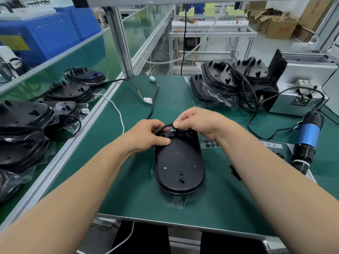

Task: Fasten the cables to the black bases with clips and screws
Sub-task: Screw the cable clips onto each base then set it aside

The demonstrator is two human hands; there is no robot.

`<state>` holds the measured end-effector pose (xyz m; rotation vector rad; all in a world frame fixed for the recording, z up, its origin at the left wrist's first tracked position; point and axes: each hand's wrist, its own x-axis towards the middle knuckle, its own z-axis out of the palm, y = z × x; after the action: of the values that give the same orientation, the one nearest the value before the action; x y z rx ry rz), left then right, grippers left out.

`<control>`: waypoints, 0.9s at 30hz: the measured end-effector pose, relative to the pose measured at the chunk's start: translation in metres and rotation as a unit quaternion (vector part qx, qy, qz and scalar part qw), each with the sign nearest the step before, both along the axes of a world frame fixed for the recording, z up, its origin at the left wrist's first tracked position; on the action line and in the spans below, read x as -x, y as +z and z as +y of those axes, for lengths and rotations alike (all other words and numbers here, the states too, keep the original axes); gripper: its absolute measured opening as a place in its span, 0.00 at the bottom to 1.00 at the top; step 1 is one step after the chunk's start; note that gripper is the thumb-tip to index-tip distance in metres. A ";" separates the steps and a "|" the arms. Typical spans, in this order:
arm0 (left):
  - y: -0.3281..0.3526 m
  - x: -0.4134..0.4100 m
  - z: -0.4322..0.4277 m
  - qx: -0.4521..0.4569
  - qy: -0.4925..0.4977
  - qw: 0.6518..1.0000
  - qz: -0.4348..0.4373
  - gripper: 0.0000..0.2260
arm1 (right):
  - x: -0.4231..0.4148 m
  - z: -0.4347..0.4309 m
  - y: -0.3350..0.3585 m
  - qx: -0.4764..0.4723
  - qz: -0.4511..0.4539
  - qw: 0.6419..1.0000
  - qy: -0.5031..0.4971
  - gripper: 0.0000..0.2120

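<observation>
Seating the cable at the head of a black base (178, 162), which lies inner face up on the green mat (137, 189) directly before the person, its far end under both hands. The right hand (198, 121) pinches the cable (163, 127) between thumb and forefinger just above the moulded socket at that end. The left hand (146, 134) has its fingers curled over the cable where it leaves the base, with the thumb pressed flat on the rim. Between the two hands the cable stands in a short arch, not yet laid down. Judged from this, the step is routing, with clip and screw to follow. It is done well when the left thumb keeps the base from sliding, the right hand feeds the cable straight down into its channel without twisting it, and the slack is drawn out toward the left before any clip goes on. Small black clips (235, 172) lie on the mat near the right forearm, and the electric screwdriver (308, 136) rests farther right, both within reach
</observation>
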<state>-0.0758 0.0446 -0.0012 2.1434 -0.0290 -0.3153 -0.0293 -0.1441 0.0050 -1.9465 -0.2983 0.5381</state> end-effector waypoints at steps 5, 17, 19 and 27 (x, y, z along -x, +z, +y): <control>-0.004 0.002 -0.004 0.019 0.025 1.000 0.002 0.11 | -0.003 0.006 0.007 -0.013 0.081 0.997 0.009 0.04; -0.009 0.001 -0.002 0.068 0.047 0.997 0.011 0.11 | -0.001 0.013 0.003 0.022 0.088 0.994 -0.051 0.09; -0.010 0.001 -0.002 0.074 0.053 0.996 0.011 0.10 | -0.002 0.015 0.005 0.023 0.107 0.992 -0.058 0.08; -0.014 0.002 -0.001 0.104 0.065 0.992 0.005 0.09 | -0.001 0.014 0.006 0.017 0.149 0.987 -0.058 0.09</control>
<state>-0.0781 0.0437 -0.0156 1.9273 0.0791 -0.2365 -0.0282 -0.1302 0.0108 -1.8707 0.0140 0.7488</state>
